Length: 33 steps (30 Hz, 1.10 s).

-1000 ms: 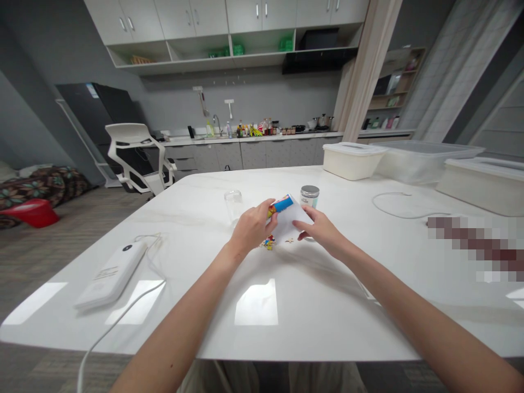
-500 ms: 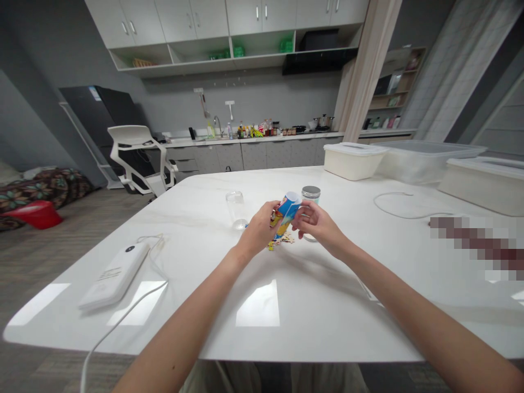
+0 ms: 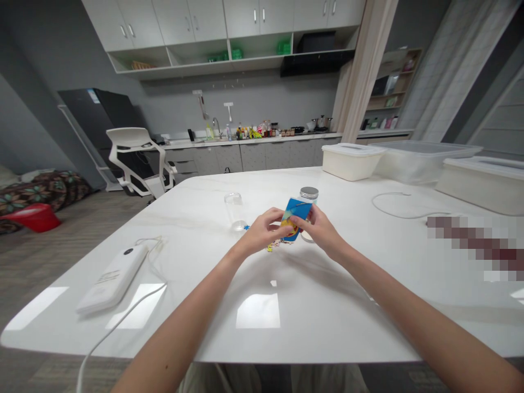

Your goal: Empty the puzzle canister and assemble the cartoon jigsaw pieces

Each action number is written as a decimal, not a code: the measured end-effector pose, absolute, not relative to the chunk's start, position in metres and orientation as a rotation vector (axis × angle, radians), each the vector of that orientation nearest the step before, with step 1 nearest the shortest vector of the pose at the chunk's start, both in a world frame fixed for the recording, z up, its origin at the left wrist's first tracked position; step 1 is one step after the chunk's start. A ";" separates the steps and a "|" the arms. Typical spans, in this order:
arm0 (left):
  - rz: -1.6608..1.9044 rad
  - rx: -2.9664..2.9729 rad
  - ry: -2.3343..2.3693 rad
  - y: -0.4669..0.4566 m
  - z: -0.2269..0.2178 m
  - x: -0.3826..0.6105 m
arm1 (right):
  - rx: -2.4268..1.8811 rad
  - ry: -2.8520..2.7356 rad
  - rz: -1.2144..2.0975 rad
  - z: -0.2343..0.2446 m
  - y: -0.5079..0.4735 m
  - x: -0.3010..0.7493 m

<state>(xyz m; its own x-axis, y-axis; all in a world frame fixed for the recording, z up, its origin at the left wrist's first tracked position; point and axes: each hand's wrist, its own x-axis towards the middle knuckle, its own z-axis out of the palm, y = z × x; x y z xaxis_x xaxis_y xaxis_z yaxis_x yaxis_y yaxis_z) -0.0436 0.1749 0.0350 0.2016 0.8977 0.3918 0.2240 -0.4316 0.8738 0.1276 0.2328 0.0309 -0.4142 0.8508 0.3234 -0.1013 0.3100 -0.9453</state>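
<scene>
Both my hands hold a flat blue and yellow printed card or packet (image 3: 295, 214) upright above the table, and its white side faces away from me. My left hand (image 3: 262, 232) grips its left edge, while my right hand (image 3: 321, 229) pinches it from the right. Small colourful pieces, possibly puzzle pieces (image 3: 275, 245), lie on the table just below my hands. Directly behind the packet stands a glass jar with a metal lid (image 3: 309, 194), partly hidden by it. A clear empty glass (image 3: 234, 210) stands to the left of my hands, on the white marble table (image 3: 245, 305).
A white power bank (image 3: 111, 278) with a white cable (image 3: 123, 322) lies at the table's left. White lidded plastic bins (image 3: 352, 162) stand along the far right, near a loose white cable (image 3: 393, 201). A pixelated patch (image 3: 475, 245) covers the table's right side.
The packet has turned so its blue printed face shows instead of white paper. My hands have moved closer together around it, now covering most of the small pieces.
</scene>
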 end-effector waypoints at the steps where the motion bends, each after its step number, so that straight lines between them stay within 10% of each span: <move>1: 1.270 1.760 1.054 0.176 0.034 -0.043 | -0.678 -1.637 1.291 0.032 0.231 0.128; 16: 1.296 1.350 0.744 0.181 0.015 -0.027 | -0.405 -1.729 1.581 0.038 0.217 0.134; 33: 1.417 2.043 1.109 0.173 0.025 -0.021 | -0.388 -1.889 1.146 0.030 0.231 0.136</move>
